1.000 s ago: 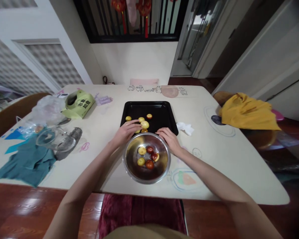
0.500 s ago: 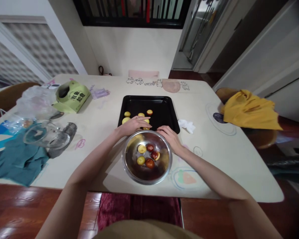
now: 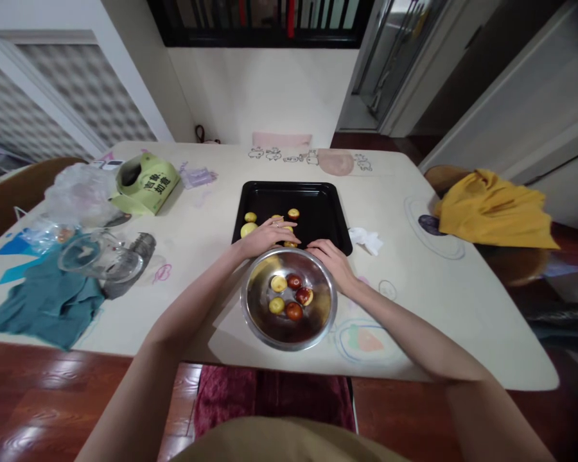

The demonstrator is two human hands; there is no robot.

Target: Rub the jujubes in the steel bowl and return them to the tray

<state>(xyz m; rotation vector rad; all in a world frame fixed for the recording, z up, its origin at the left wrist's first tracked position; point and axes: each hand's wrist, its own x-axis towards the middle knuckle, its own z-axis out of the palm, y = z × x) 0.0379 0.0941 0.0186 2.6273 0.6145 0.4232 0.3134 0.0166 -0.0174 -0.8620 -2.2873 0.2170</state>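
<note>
A black baking tray [image 3: 313, 199] lies on the table with several small round fruits, mostly yellow, in its near left part. My left hand [image 3: 268, 237] reaches over these, fingers stretched out and partly hiding them; whether it touches one I cannot tell. To its left is a yellow fruit [image 3: 248, 230], and beyond the fingers a reddish-brown and yellow one [image 3: 293, 214]. My right hand [image 3: 334, 262] rests with extended fingers at the tray's near edge, beside the bowl's rim, holding nothing visible. Closer to me stands a steel bowl [image 3: 289, 337] containing several yellow and red-brown fruits [image 3: 294, 311].
On the left are a clear glass pitcher [image 3: 101, 256] lying on its side, a teal cloth [image 3: 48, 305], a green paper carton [image 3: 149, 186] and a plastic bag [image 3: 79, 192]. A crumpled tissue [image 3: 366, 240] sits right of the tray. Yellow fabric [image 3: 494, 212] drapes a chair at right.
The view has shifted slightly, so everything sits a little further right and higher. Both hands keep nearly the same place over the tray's near side. The fruits in the bowl look unchanged.
</note>
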